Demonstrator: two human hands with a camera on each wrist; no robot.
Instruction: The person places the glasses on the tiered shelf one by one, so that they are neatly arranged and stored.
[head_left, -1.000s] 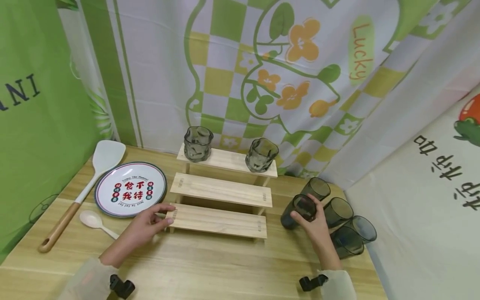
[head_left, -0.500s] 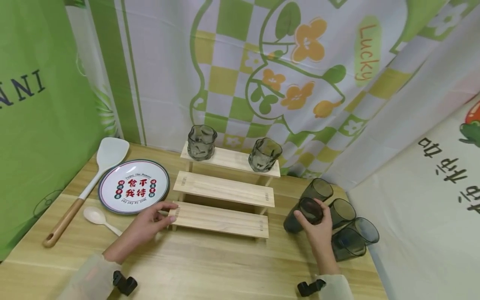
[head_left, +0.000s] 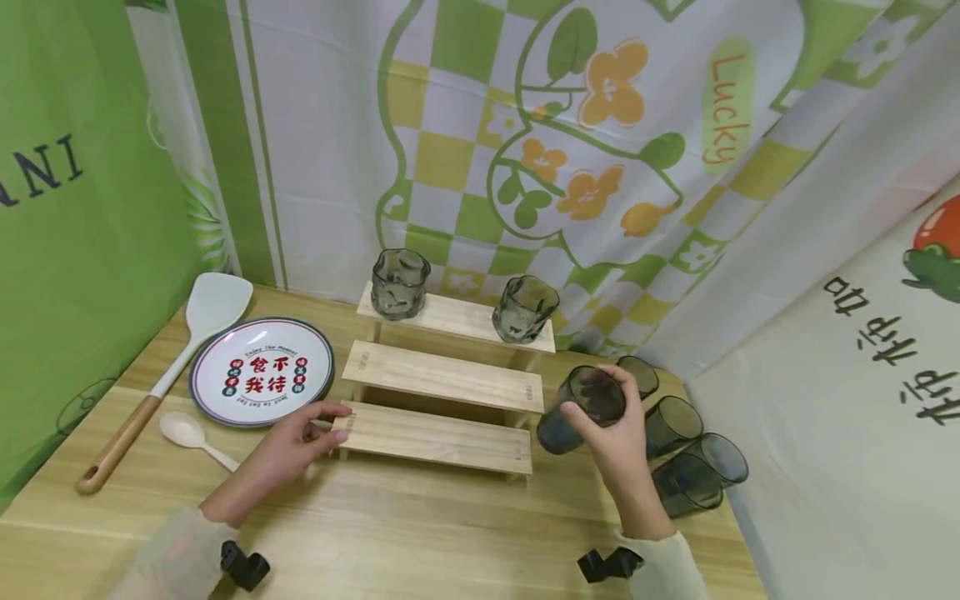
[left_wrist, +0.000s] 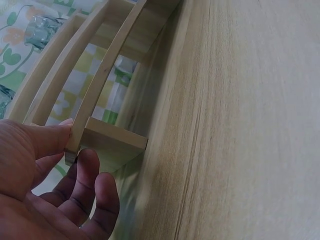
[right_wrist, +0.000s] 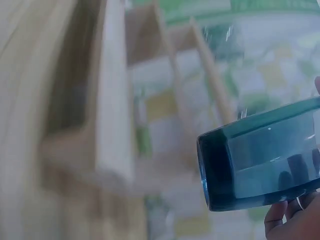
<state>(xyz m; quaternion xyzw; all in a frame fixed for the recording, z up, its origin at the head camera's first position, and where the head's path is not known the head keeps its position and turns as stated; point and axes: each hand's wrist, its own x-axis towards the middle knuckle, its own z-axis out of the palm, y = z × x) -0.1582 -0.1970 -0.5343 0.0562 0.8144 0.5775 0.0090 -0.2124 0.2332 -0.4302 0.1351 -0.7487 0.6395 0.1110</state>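
Note:
My left hand (head_left: 288, 450) pinches the left end of the bottom tier of a three-step wooden rack (head_left: 442, 377). In the left wrist view its thumb lies on top of the board (left_wrist: 102, 80), with fingers curled beneath. My right hand (head_left: 621, 442) grips a tall, dark tinted glass (head_left: 557, 427) around its side. That glass is tilted, near the right end of the rack's lower tiers, and shows bluish with its base toward the rack in the right wrist view. Two short wavy glasses, one at the left (head_left: 400, 285) and one at the right (head_left: 524, 310), stand on the top tier.
Several more tall dark glasses (head_left: 675, 427) stand at the table's right edge, by a white cloth wall (head_left: 810, 433). On the left lie a white plate (head_left: 262, 408), a spatula (head_left: 171, 375) and a small spoon (head_left: 183, 431). A patterned curtain (head_left: 322, 167) hangs behind the rack.
The tall glass in my right hand has moved left and up, away from the other tall glasses, toward the rack. My left hand keeps its place on the bottom tier.

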